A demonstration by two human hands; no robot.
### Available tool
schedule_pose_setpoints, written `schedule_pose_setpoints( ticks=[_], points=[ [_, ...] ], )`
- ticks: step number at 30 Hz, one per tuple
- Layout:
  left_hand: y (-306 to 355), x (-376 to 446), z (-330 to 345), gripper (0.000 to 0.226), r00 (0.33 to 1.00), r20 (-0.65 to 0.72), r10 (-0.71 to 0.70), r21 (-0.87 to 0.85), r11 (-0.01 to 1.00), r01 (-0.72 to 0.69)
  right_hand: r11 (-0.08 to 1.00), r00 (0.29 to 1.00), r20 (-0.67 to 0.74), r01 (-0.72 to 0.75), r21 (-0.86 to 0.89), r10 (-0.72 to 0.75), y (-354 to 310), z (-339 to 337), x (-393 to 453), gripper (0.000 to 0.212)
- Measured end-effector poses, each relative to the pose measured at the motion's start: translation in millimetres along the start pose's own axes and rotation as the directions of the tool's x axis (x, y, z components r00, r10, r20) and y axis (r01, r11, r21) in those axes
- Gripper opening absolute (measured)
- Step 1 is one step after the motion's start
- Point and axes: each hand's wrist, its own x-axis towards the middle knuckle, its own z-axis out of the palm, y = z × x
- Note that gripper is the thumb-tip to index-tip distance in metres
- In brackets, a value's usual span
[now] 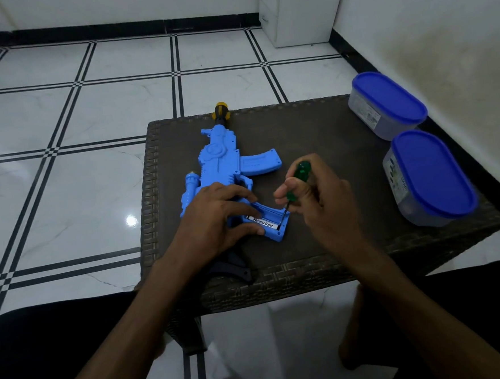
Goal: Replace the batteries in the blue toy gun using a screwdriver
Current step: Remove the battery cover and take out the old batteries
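Note:
The blue toy gun lies flat on the dark woven table, its yellow and black muzzle pointing away from me. The battery compartment in its grip is open, and a white-labelled battery lies inside. My left hand rests on the gun and grips the grip around the compartment. My right hand holds a green-handled screwdriver. Its thin tip points down into the right end of the compartment, beside the battery. The gun's dark stock sticks out under my left wrist.
Two clear tubs with blue lids stand at the table's right side, one at the far corner, one nearer. A wall runs close along the right. A white cabinet stands at the back. White tiled floor surrounds the table.

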Motion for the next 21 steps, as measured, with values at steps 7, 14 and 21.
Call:
schedule_pose_setpoints(
  ticks=[7,14,21],
  points=[
    [-1,0,0,0.039,1.0,0.012,-0.003,0.006,1.0,0.003,0.999,0.998,-0.056,0.03,-0.031,-0.031,2,6,-5,0.008],
    [-2,0,2,0.037,1.0,0.006,0.005,0.003,1.0,-0.005,0.996,0.998,0.069,-0.007,-0.087,0.013,-12,1,12,0.007],
    [-2,1,1,0.037,1.0,0.018,-0.001,0.01,1.0,0.001,0.998,0.997,-0.063,-0.043,0.045,0.046,-5,1,-1,0.008]
  ],
)
